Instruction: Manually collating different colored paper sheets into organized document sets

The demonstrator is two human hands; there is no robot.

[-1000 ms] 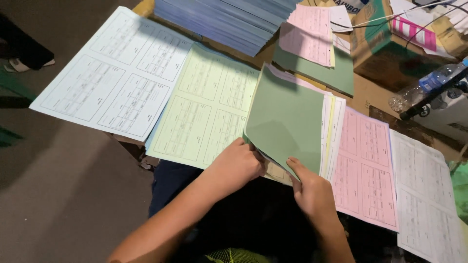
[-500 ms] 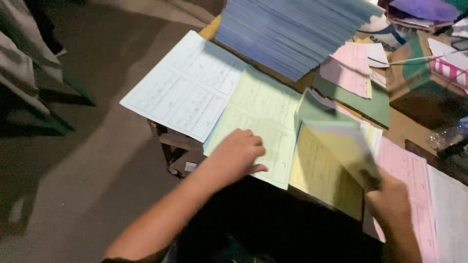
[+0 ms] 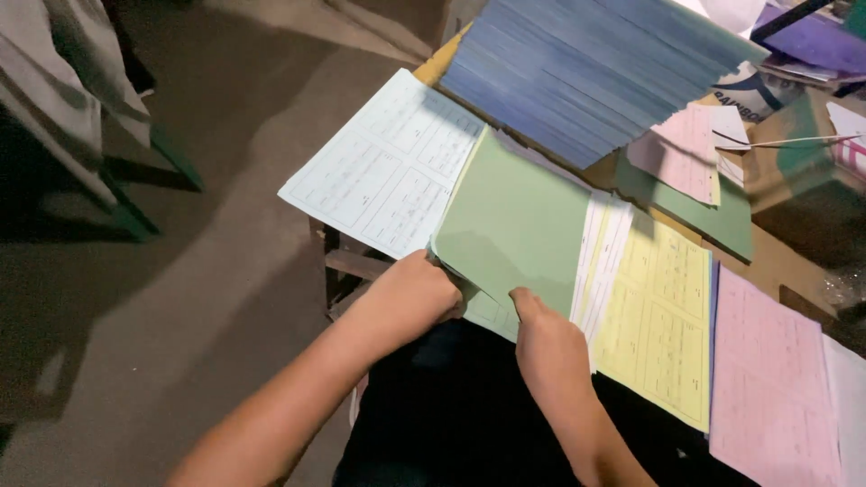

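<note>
Near the centre of the frame the left hand point(image 3: 410, 298) pinches the lower left corner of a plain green paper sheet point(image 3: 514, 225), fingers curled shut on its edge; the right hand point(image 3: 548, 347) lies just to the right, thumb pressed against the sheet's lower edge, the other fingers hidden beneath, so their grip cannot be told; the green sheet lies tilted over a pale green printed form point(image 3: 487, 308) and partly over white sheets point(image 3: 603, 252); a light blue printed form point(image 3: 383, 171) lies to the left, a yellow printed form point(image 3: 658, 316) and a pink printed form point(image 3: 767, 379) to the right; a fanned stack of blue-edged paper point(image 3: 595, 68) fills the upper middle. The thin sheet could crease at the pinched corner, or drag the loose white sheets out of line.
</note>
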